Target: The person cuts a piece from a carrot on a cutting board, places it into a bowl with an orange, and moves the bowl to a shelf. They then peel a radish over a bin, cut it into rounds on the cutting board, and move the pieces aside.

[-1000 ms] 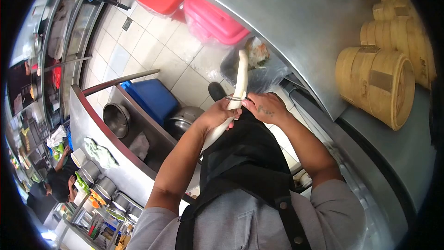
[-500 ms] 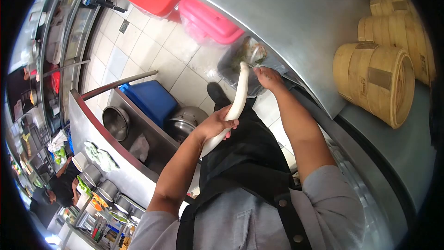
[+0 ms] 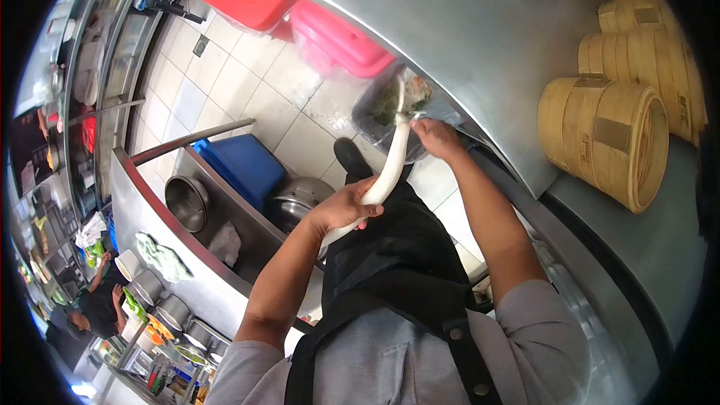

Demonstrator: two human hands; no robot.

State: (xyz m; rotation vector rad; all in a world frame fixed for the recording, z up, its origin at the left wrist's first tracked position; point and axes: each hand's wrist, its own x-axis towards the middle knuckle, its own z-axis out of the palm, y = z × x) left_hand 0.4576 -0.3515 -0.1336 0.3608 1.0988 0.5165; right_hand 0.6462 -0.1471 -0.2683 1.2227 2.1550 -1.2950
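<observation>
Peeler [image 3: 403, 117] meets tip of long white vegetable [image 3: 388, 177] above bin [image 3: 367, 130].
Left hand [image 3: 337, 209] curls its fingers round the vegetable; right hand [image 3: 438, 138] pinches the peeler. Light strokes away from the supporting grip work best.

Two bare hands, one left hand [image 3: 346, 208] and one right hand [image 3: 437, 137], are seen near the centre, with one long white vegetable [image 3: 388, 172] and one small metal tool [image 3: 416, 115]. Three coloured tubs are counted: one red tub [image 3: 244, 1] at 11 o'clock, one pink tub [image 3: 341, 39] at 12, one blue tub [image 3: 241, 169] at 9. One lined waste bin [image 3: 365, 116] is shown at 1. Four stacks of bamboo steamers [image 3: 592, 139] are counted between 2 and 3. One co-worker [image 3: 97, 304] is seen at 8.
</observation>
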